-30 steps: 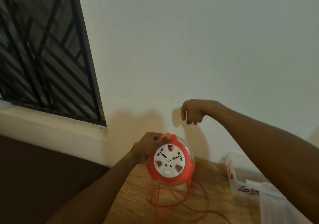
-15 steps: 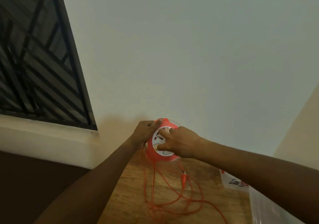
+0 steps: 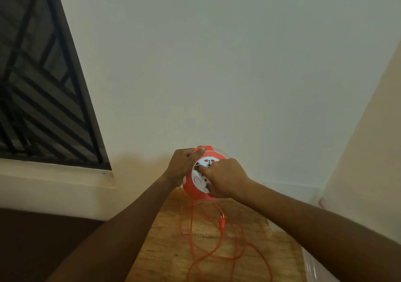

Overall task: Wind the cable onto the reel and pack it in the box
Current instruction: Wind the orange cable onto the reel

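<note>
An orange cable reel (image 3: 191,189) with a white socket face is held upright above the wooden table (image 3: 165,244). My left hand (image 3: 182,165) grips its upper left rim. My right hand (image 3: 225,178) lies over the white face, fingers pressed on it. Loose orange cable (image 3: 195,238) hangs from the reel and lies in loops on the table, with its orange plug (image 3: 222,222) dangling below the reel. A clear plastic box (image 3: 312,268) shows at the table's right edge, mostly hidden by my right arm.
A pale wall stands close behind the reel. A dark barred window (image 3: 39,90) with a white sill is at the left. Another wall closes the right side.
My right hand came down from the air onto the reel's white face. The reel now sits higher over the table, and the plug has come into view on the loose cable.
</note>
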Demonstrator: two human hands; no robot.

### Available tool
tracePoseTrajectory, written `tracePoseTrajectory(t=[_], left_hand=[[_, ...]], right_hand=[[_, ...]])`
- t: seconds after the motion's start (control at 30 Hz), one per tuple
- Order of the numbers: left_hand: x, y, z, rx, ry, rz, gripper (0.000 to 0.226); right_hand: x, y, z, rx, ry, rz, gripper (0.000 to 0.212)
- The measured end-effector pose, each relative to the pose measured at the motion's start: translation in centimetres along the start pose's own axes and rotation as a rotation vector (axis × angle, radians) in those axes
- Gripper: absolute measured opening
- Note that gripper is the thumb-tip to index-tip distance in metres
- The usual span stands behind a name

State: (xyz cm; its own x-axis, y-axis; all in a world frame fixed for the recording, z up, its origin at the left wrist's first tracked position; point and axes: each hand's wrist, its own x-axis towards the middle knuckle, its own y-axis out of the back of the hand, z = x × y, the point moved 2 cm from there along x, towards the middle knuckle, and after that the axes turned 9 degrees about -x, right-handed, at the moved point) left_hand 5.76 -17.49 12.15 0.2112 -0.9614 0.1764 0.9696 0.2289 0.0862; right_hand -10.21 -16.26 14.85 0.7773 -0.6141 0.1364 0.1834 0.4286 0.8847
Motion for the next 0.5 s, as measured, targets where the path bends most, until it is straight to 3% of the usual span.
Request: tracePoseTrajectory(t=[0.07,0.13,0.23,0.3,0.33,0.43,0.5], left_hand=[[0.1,-0.6,-0.3,-0.009,-0.039,0.114,0.029],[0.0,-1.7,-0.5,-0.044,-0.068,0.259,0.035],[-0.5,-3.4,-0.7,-0.077,-0.065,0.355,0.022],[-0.7,-3.7,-0.9,-0.056,-0.052,0.336,0.017],[-0.7,-3.5,-0.9,-0.057,-0.049,0.315,0.017],[-0.4,-2.6,-1.2,-0.116,0.009,0.289,0.028],[-0.3,-1.8,-0.9,-0.134,0.047,0.288,0.036]], right_hand=[[-0.4,-1.7,-0.5,0.179,-0.261,0.075,0.069],[-0.5,-2.1,-0.6,0.534,-0.592,0.138,0.068],[-0.2,-2.3,-1.4,1.422,-1.097,0.156,0.058],[-0.3,-1.9,-2.4,1.845,-1.219,0.065,0.048],[-0.6,-1.7,-2.7,1.934,-1.208,0.028,0.044],[-1.7,-1.1,-2.5,1.796,-0.996,0.006,0.041],[-2.6,-0.7,-1.9,1.321,-0.805,0.083,0.046]])
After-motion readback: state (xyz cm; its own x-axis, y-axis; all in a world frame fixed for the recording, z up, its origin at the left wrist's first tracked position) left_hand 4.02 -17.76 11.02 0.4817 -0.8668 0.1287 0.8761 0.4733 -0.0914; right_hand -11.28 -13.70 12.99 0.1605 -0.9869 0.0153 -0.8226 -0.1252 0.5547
